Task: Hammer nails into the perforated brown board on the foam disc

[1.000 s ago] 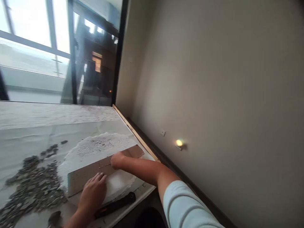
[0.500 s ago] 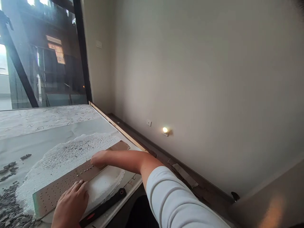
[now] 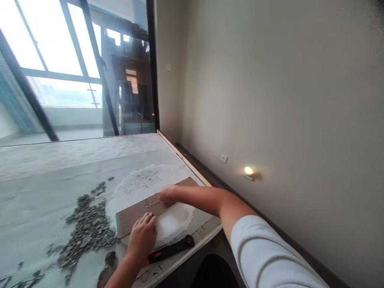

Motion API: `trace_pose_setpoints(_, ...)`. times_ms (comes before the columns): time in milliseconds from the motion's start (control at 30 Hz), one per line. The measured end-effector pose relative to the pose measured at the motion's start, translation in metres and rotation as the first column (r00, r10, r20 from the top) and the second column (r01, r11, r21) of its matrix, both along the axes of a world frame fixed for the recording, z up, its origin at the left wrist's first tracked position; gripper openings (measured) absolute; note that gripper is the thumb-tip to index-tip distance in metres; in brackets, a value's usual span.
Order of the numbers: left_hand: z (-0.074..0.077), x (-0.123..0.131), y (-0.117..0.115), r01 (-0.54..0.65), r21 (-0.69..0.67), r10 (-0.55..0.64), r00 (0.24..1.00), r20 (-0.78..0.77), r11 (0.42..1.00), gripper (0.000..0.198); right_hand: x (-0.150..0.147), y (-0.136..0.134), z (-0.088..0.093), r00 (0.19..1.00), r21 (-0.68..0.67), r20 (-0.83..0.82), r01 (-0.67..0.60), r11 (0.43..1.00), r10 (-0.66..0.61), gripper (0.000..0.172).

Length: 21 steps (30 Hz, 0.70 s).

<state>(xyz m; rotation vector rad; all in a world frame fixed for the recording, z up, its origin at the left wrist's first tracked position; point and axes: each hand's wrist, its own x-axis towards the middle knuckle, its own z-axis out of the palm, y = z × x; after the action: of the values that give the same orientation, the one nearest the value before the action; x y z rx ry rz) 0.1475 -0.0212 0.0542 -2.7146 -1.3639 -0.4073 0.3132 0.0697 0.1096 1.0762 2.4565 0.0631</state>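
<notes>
One loosely open left hand [image 3: 141,237] touches brown board [image 3: 131,217]; right hand [image 3: 168,194] curled, hold unclear

right sleeve [image 3: 270,252]: short, white, curved grey lines | left hand [image 3: 143,234]: bare | right hand [image 3: 168,194]: bare

A plain beige-grey wall [image 3: 270,100] rises beyond and to the right of the grip. Low on it, up and right of the grip, glows a small round yellow-white lamp [image 3: 249,171], with a small square white plate [image 3: 224,158] just left of it. A long pale wooden strip [image 3: 184,158] runs beyond the grip. Farther off, to the grip's left, a tall black frame [image 3: 152,68] edges clear glass, through which bright window panes [image 3: 51,40] show.
</notes>
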Motion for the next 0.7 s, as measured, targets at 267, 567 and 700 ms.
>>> trace_pose_setpoints(267, -0.002, 0.000, -0.013, -0.054, -0.079, 0.055, 0.998, 0.011, 0.995, 0.035, 0.011, -0.012, -0.017, 0.984, 0.061, -0.107, 0.148, 0.987, -0.140, 0.026)
trace_pose_setpoints(567, -0.013, 0.000, -0.013, -0.054, -0.046, 0.057, 0.997, 0.049, 0.997, 0.037, 0.009, -0.034, -0.032, 0.901, 0.089, -0.225, 0.398, 0.913, -0.370, 0.026)
trace_pose_setpoints(700, -0.011, 0.000, -0.015, -0.043, -0.038, 0.045, 0.998, 0.048, 0.998, 0.037, 0.008, -0.033, -0.031, 0.894, 0.064, -0.218, 0.414, 0.908, -0.392, 0.030)
